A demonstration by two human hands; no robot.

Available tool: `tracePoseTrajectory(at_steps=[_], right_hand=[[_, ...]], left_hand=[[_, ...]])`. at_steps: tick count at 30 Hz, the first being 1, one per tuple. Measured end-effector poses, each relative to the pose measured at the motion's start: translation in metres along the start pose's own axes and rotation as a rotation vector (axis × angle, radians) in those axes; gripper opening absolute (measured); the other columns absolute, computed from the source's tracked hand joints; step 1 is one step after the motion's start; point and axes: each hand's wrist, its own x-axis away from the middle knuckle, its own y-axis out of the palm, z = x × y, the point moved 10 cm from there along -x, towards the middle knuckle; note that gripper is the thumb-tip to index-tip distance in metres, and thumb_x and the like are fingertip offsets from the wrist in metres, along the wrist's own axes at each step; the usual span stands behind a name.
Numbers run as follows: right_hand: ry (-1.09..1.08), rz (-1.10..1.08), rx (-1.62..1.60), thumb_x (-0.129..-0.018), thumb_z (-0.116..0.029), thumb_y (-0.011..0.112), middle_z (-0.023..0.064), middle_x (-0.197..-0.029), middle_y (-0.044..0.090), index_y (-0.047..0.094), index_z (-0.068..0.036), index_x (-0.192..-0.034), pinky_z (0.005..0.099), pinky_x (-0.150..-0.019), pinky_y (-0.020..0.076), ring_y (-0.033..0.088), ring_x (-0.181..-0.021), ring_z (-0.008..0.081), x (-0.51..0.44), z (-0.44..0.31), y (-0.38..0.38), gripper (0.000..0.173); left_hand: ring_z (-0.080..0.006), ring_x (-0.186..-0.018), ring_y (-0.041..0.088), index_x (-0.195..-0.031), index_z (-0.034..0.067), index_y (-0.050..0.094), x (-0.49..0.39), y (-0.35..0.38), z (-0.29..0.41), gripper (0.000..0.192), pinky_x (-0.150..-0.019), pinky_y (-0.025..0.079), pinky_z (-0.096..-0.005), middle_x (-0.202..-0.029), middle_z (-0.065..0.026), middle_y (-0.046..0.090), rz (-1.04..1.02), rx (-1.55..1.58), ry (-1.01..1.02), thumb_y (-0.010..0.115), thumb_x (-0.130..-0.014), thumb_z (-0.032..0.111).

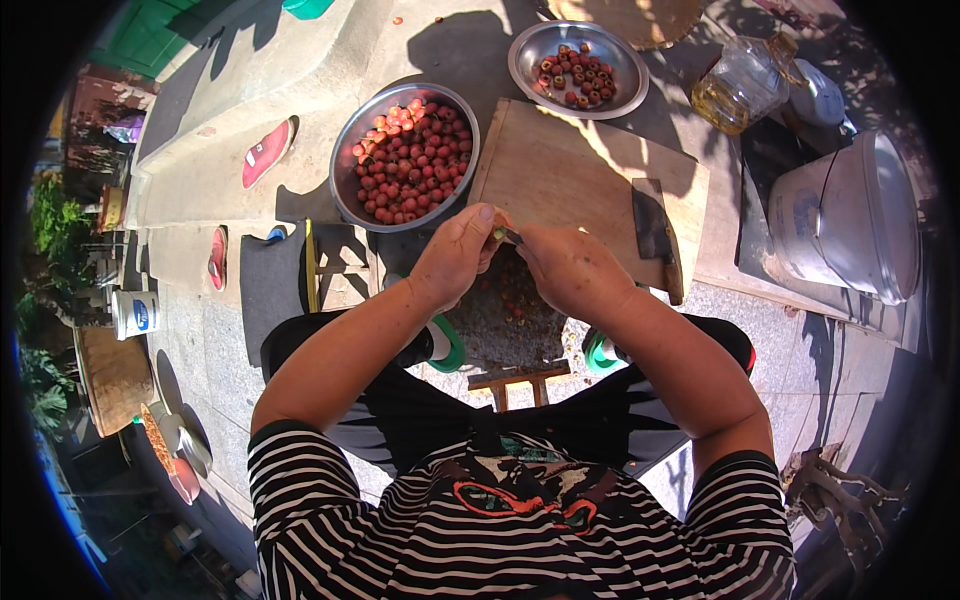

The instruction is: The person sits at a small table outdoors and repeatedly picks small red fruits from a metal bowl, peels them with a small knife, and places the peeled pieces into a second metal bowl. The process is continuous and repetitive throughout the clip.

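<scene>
My left hand (pixel 459 255) holds a small piece of fruit (pixel 500 232) between thumb and fingers, its pale greenish inside showing. Close against it, my right hand (pixel 574 270) grips a small dark tool, mostly hidden by the fingers; its kind cannot be told. Beyond my left hand stands a steel bowl (pixel 337 184) full of whole red hawthorn-like fruits (pixel 409 165). A wider steel basin (pixel 521 67) farther off holds fewer red fruits (pixel 576 75), several with openings cut in them. A wooden board (pixel 559 161) lies past my hands, with a cleaver (pixel 652 221) on its right part.
Scraps (pixel 517 300) lie on the ground between my green shoes (pixel 448 345). At the right stand a white lidded bucket (pixel 840 217) and a clear plastic jug (pixel 739 86) with yellow liquid. A cloth-covered stool (pixel 274 285), red shoes (pixel 268 154) and a concrete step are at the left.
</scene>
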Motion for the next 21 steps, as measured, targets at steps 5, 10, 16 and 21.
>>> tracePoseTrajectory(at_steps=[5, 10, 16, 21], right_hand=[[0.048, -0.035, -0.058, -0.095, -0.022, 0.054, 0.0246, -0.092, 0.067, 0.060, -0.001, -0.102, 0.0522, -0.077, 0.0501, 0.065, -0.090, 0.0432, -0.001, 0.008, 0.000, 0.022], [0.128, -0.131, -0.204, -0.098, -0.027, 0.053, 0.0243, -0.097, 0.066, 0.062, -0.003, -0.103, 0.0519, -0.082, 0.0485, 0.063, -0.096, 0.0429, -0.004, 0.020, 0.012, 0.026], [0.235, -0.198, -0.406, -0.098, -0.025, 0.051, 0.0204, -0.087, 0.067, 0.063, 0.000, -0.098, 0.0472, -0.076, 0.0502, 0.066, -0.085, 0.0375, -0.004, 0.028, 0.023, 0.028], [0.305, -0.263, -0.678, -0.098, -0.021, 0.050, 0.0097, -0.070, 0.062, 0.062, 0.001, -0.089, 0.0354, -0.056, 0.0472, 0.059, -0.058, 0.0197, -0.002, 0.028, 0.032, 0.026]], left_hand=[[-0.0047, -0.056, 0.030, -0.104, 0.005, 0.058, -0.003, -0.008, 0.006, 0.038, -0.051, 0.027, -0.0205, -0.070, 0.0028, 0.040, 0.038, 0.017, 0.018, 0.039, -0.108, 0.038], [-0.0047, -0.061, 0.035, -0.106, 0.005, 0.058, -0.004, -0.004, 0.012, 0.033, -0.053, 0.030, -0.0206, -0.073, 0.0021, 0.042, 0.011, 0.022, 0.073, 0.041, -0.108, 0.032], [-0.0046, -0.064, 0.039, -0.108, 0.004, 0.058, -0.001, 0.000, 0.019, 0.030, -0.056, 0.033, -0.0198, -0.077, 0.0018, 0.045, 0.017, -0.086, 0.129, 0.041, -0.108, 0.029], [-0.0066, -0.068, 0.045, -0.107, 0.003, 0.059, 0.004, -0.001, 0.025, 0.028, -0.060, 0.038, -0.0217, -0.082, -0.0005, 0.050, 0.060, -0.281, 0.186, 0.044, -0.107, 0.026]])
